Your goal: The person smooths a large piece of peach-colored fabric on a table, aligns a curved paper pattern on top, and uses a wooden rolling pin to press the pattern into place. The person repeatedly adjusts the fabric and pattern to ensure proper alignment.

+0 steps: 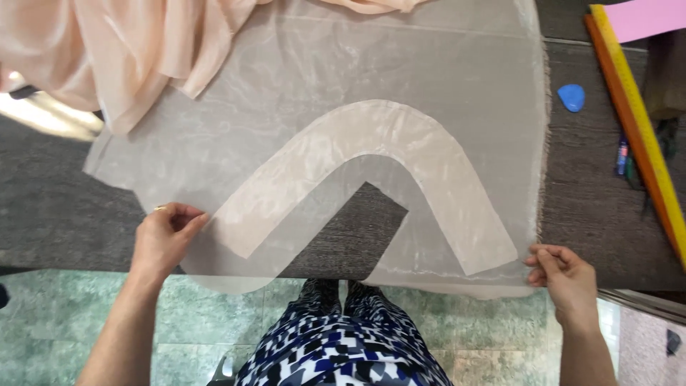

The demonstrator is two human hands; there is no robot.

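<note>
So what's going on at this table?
A person stands at a dark table, pinching the near edge of a sheer fabric sheet with the left hand and the right hand. A curved peach cut piece lies on the sheet. Blue chalk and rulers sit to the right.

Curved piece lies on sheer fabric on table; chalk and rulers right.

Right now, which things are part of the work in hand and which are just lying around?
In hand:
- sheer fabric sheet, pinched at its near edge by left hand and right hand
- curved peach fabric piece lying on it

Lying about:
- bunched peach cloth
- blue chalk
- long rulers
- pink paper
- pen
</note>
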